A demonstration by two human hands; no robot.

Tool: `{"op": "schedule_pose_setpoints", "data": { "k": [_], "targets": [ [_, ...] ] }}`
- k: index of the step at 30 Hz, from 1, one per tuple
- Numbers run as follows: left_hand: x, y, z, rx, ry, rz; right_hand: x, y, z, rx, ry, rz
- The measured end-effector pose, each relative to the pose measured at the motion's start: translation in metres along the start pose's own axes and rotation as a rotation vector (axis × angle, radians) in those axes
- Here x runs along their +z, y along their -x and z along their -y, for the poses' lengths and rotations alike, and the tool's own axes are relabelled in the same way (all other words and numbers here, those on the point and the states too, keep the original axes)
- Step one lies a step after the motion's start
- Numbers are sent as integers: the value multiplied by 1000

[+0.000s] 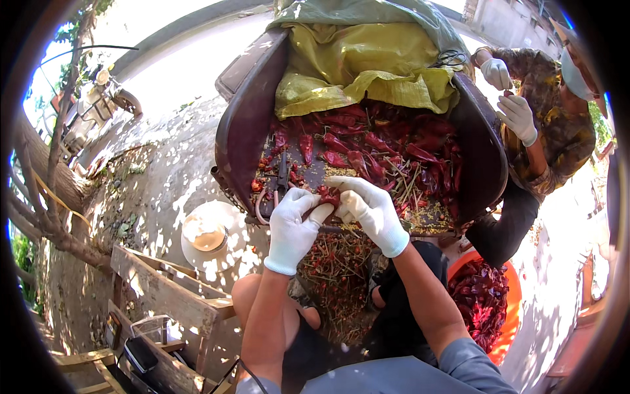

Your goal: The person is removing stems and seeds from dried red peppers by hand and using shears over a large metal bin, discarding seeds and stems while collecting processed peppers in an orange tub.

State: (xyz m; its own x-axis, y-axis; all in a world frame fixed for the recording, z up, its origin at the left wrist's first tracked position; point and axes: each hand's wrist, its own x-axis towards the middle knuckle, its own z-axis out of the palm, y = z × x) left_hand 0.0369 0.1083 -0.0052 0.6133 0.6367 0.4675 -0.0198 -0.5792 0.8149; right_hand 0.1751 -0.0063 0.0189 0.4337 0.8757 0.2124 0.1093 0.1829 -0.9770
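A dried red chili pepper [328, 195] is pinched between my two hands, at the near edge of a dark cart bed. My left hand [296, 226], in a white knitted glove, holds its left side with thumb and fingertips. The gloved right hand [373, 213] grips the other side, fingers curled, hiding part of it. Just beyond lies a heap of dried red chilies [374, 148], with loose stems and pale seeds scattered in front. A dark-handled tool [283, 172] stands among the bits near my left hand.
Yellow sacking [357, 62] covers the heap's far end. At right, a co-worker [558, 125] in white gloves handles something small. An orange tub [514, 308] holds chilies. Stems litter the ground [335, 276] between my legs. A straw hat [209, 233] and wooden bench [164, 289] are left.
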Motion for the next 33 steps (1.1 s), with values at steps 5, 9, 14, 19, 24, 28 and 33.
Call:
{"op": "schedule_pose_setpoints", "data": {
  "k": [5, 9, 14, 19, 24, 28, 33],
  "targets": [
    [5, 9, -14, 48, -173, 13, 2, 13, -7, -171, 271, -147],
    [10, 16, -22, 74, -196, 104, -6, 35, -20, 12, -84, -166],
    [27, 57, -32, 86, -198, 237, -24, 76, -25, -82, 137, 11],
    [39, 93, -33, 34, -162, 233, -19, 111, -21, -181, 313, -36],
    [42, 100, -35, 11, -211, 219, -5, 125, -16, -279, 505, -241],
    [50, 107, -34, 88, -236, 127, 0, 133, -21, -326, 590, -324],
    [53, 109, -27, 170, -287, 107, 2, 131, -28, -291, 588, -340]
  ]
}}
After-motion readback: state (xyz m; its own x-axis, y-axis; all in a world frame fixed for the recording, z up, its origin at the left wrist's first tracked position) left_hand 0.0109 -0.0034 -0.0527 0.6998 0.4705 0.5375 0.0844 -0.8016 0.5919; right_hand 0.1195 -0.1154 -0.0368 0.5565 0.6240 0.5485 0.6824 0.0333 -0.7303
